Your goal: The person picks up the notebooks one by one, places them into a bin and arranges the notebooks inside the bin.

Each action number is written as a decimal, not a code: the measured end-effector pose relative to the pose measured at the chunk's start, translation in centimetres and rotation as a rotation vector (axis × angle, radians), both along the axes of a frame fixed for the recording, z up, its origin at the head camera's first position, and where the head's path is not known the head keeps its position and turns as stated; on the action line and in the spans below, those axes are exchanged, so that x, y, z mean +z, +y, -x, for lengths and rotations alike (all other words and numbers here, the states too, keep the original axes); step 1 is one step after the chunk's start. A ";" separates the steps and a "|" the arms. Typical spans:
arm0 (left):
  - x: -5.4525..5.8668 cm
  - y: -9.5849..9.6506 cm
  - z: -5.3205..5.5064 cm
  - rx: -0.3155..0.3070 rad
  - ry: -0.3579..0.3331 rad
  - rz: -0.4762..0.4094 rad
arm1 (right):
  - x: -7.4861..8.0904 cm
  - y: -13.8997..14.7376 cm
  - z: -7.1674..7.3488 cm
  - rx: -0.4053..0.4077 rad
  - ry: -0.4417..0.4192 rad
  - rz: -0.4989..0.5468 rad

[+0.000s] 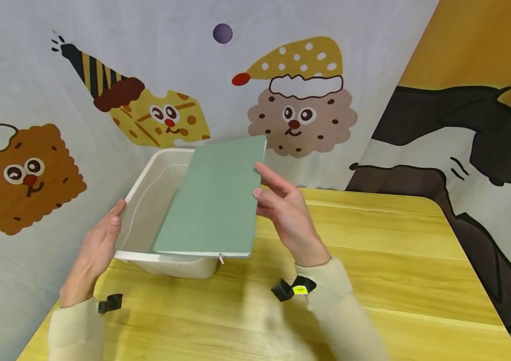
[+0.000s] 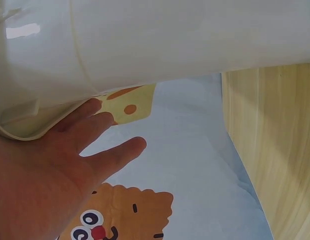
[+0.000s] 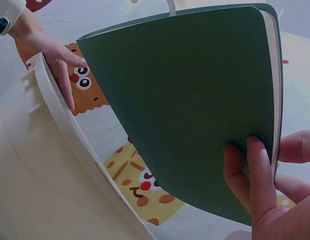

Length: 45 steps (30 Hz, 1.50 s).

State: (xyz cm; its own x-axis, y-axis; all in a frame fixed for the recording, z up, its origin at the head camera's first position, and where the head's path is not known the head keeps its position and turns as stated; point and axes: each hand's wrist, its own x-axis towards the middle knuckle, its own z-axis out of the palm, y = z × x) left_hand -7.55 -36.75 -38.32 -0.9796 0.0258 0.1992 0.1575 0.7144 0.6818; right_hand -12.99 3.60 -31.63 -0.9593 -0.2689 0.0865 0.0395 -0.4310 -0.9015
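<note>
A green notebook (image 1: 212, 200) with a ribbon bookmark is held slanted over the right part of a white plastic bin (image 1: 144, 200). My right hand (image 1: 284, 208) pinches the notebook's right edge, with the thumb on one cover and fingers on the other, as the right wrist view shows. At the bin's left side, my left hand (image 1: 99, 245) rests against the rim with fairly straight fingers. In the left wrist view, the spread fingers (image 2: 117, 157) lie along the outside of the bin wall (image 2: 159, 40). The notebook covers much of the bin's inside.
A yellow wood-grain table (image 1: 372, 260) lies below the bin and extends to the right. Behind it hangs a pale cloth (image 1: 219, 100) printed with cartoon biscuits and cheese. Another printed cloth (image 1: 476, 150) borders the table's right side.
</note>
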 end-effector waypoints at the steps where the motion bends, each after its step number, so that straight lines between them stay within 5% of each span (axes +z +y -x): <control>1: 0.0 0.0 0.0 0.002 0.001 0.000 | 0.0 -0.3 0.1 0.004 -0.004 0.005; 10: 0.2 0.0 0.0 0.006 0.001 -0.001 | -0.4 -2.9 1.0 0.009 -0.035 0.009; 22: -0.2 0.1 -0.5 0.016 -0.012 -0.006 | -1.2 -7.2 2.4 0.019 -0.046 -0.114; 45: 0.1 0.1 0.1 0.016 -0.001 0.006 | -2.5 -12.0 2.9 0.062 -0.022 -0.295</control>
